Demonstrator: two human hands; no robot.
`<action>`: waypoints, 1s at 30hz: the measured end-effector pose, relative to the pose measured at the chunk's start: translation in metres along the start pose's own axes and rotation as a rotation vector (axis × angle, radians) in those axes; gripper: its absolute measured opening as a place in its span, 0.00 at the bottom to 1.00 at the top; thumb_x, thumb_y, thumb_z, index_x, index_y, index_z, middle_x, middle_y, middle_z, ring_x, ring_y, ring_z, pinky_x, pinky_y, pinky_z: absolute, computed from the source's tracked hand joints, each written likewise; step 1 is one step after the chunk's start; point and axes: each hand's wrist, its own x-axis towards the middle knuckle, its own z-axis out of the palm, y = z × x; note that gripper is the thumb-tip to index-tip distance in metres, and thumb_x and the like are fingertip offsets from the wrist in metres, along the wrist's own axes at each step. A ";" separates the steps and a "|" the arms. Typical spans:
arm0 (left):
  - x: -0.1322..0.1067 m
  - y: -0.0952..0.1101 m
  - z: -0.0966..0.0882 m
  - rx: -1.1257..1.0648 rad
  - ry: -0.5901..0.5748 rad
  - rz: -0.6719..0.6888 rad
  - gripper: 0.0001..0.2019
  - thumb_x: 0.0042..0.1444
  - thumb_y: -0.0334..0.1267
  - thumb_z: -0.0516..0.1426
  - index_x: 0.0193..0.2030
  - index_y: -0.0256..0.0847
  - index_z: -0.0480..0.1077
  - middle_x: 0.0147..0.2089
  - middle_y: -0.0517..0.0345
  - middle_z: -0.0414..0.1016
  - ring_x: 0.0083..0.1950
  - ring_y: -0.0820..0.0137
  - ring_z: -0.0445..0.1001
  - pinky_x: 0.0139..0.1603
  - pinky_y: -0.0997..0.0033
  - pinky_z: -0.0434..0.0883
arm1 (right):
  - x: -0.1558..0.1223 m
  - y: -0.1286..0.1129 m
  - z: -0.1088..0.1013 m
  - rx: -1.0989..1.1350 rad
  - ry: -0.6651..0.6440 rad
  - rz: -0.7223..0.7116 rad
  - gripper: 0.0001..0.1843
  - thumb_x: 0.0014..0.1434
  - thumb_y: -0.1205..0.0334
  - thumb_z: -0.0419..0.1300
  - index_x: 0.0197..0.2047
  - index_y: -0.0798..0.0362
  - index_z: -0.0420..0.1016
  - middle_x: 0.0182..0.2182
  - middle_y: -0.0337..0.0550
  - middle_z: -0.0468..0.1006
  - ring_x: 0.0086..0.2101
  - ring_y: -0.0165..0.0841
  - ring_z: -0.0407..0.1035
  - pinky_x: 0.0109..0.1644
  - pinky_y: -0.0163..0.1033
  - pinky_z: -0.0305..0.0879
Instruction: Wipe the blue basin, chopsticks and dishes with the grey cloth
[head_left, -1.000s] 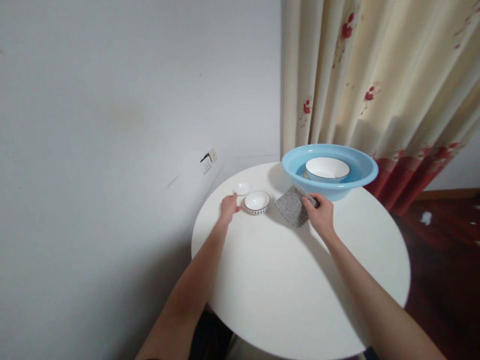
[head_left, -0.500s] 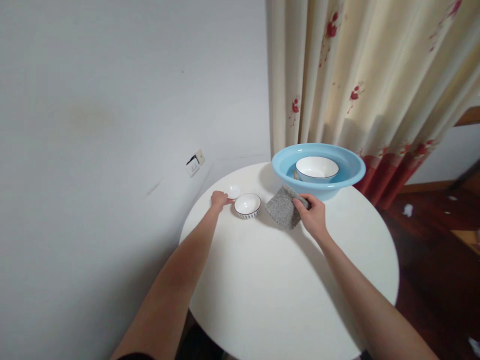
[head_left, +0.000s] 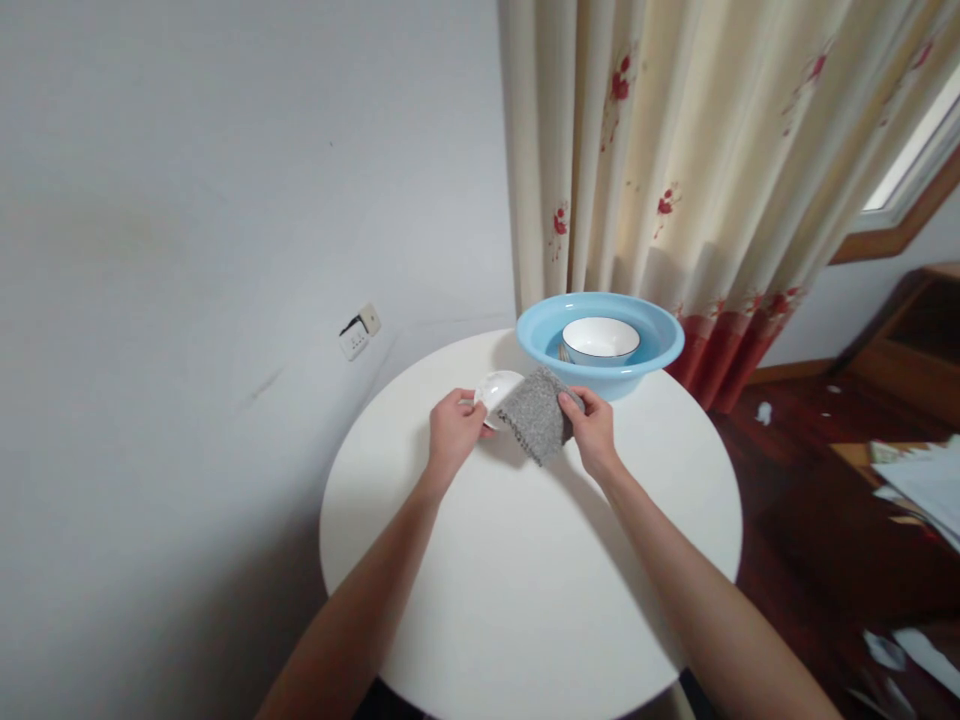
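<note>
White dish (head_left: 493,390): brought rightward, overlapped by gray cloth (head_left: 537,414).
Left hand (head_left: 454,432): gripping its edge.
Right hand (head_left: 594,428): pinching the cloth.
Basin (head_left: 600,378): holds a bowl (head_left: 600,334).
Dish work: apparently begun, unfinished.

My left hand (head_left: 455,430) has lifted the small, round white saucer (head_left: 495,390) off the round white table (head_left: 525,570), bringing it up to the grey fabric cloth (head_left: 536,412), which partly covers it. My view has swung rightward, revealing loose white papers (head_left: 926,485).
</note>
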 end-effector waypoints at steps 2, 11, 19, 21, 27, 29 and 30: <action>-0.012 0.001 0.016 -0.046 -0.033 -0.011 0.08 0.50 0.36 0.59 0.38 0.39 0.70 0.24 0.57 0.78 0.20 0.66 0.77 0.19 0.75 0.73 | 0.000 0.003 0.000 -0.066 0.064 -0.004 0.21 0.52 0.45 0.63 0.36 0.56 0.78 0.31 0.44 0.79 0.33 0.37 0.70 0.40 0.41 0.67; -0.032 -0.014 0.030 -0.156 0.019 -0.008 0.10 0.52 0.38 0.60 0.40 0.39 0.66 0.24 0.60 0.77 0.21 0.66 0.78 0.21 0.73 0.74 | -0.013 0.000 0.005 -0.642 0.222 -0.428 0.19 0.60 0.54 0.60 0.52 0.51 0.74 0.49 0.53 0.69 0.52 0.46 0.62 0.59 0.55 0.58; -0.041 -0.010 0.031 -0.139 0.087 0.111 0.08 0.55 0.39 0.59 0.40 0.40 0.66 0.24 0.62 0.75 0.22 0.69 0.77 0.25 0.72 0.78 | -0.033 0.003 0.022 -0.696 0.013 -0.392 0.36 0.60 0.45 0.59 0.65 0.55 0.61 0.59 0.59 0.63 0.57 0.50 0.59 0.62 0.58 0.56; -0.043 -0.010 0.031 -0.149 0.094 0.115 0.09 0.55 0.39 0.59 0.40 0.40 0.66 0.24 0.62 0.75 0.22 0.69 0.77 0.25 0.72 0.78 | -0.036 0.003 0.022 -0.710 0.040 -0.383 0.40 0.58 0.44 0.61 0.68 0.55 0.56 0.62 0.60 0.59 0.59 0.52 0.56 0.63 0.59 0.55; -0.047 -0.011 0.035 -0.187 0.053 0.105 0.10 0.55 0.40 0.59 0.41 0.41 0.65 0.23 0.63 0.74 0.23 0.69 0.78 0.26 0.72 0.78 | -0.027 0.003 0.015 -0.734 0.170 -0.326 0.41 0.56 0.46 0.63 0.67 0.53 0.57 0.61 0.60 0.60 0.59 0.54 0.56 0.60 0.63 0.55; -0.048 -0.011 0.036 -0.188 0.041 0.112 0.10 0.55 0.39 0.59 0.41 0.41 0.65 0.23 0.64 0.74 0.23 0.69 0.78 0.26 0.71 0.78 | -0.024 0.005 0.013 -0.747 0.186 -0.312 0.40 0.54 0.47 0.64 0.66 0.54 0.60 0.60 0.60 0.62 0.58 0.54 0.57 0.60 0.62 0.55; -0.048 -0.010 0.036 -0.185 0.039 0.119 0.09 0.55 0.39 0.59 0.41 0.41 0.65 0.23 0.64 0.74 0.23 0.69 0.78 0.26 0.71 0.79 | -0.022 0.006 0.013 -0.733 0.177 -0.303 0.40 0.54 0.47 0.64 0.65 0.54 0.60 0.60 0.60 0.64 0.58 0.53 0.58 0.60 0.62 0.56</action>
